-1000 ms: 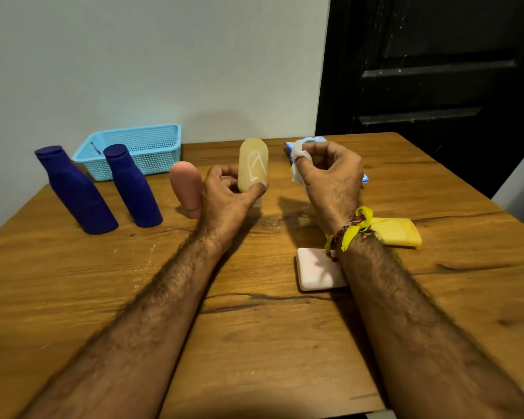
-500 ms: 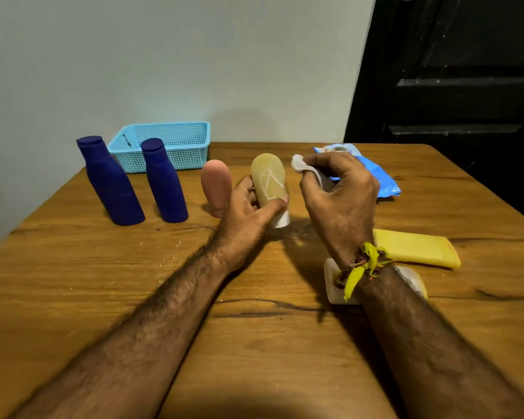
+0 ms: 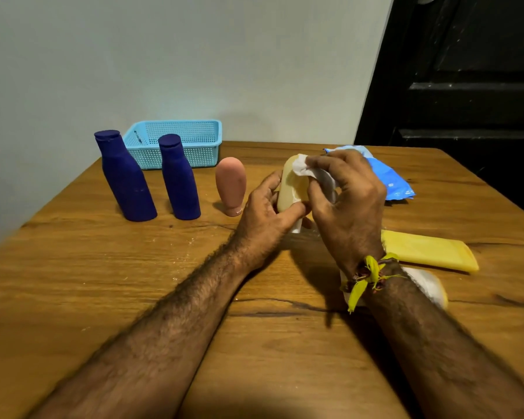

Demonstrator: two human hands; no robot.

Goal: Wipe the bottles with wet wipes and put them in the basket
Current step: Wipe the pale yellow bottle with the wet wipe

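Note:
A pale yellow bottle (image 3: 292, 189) stands cap-down at the table's middle, and my left hand (image 3: 265, 217) grips its lower part. My right hand (image 3: 350, 204) pinches a white wet wipe (image 3: 310, 172) and presses it against the bottle's top. Two dark blue bottles (image 3: 124, 176) (image 3: 179, 178) stand at the left, with a pink bottle (image 3: 231, 184) upside down on its cap beside them. A light blue mesh basket (image 3: 191, 143) sits at the back by the wall, behind the blue bottles.
A blue wet-wipe pack (image 3: 389, 176) lies behind my right hand. A flat yellow bottle (image 3: 427, 251) lies on the wooden table (image 3: 103, 282) at the right, and a white one (image 3: 430, 287) is partly hidden under my right wrist. A dark door stands at the back right.
My right hand has brought the wipe from beside the yellow bottle onto its top. My left hand keeps hold of the bottle. The view has shifted a little.

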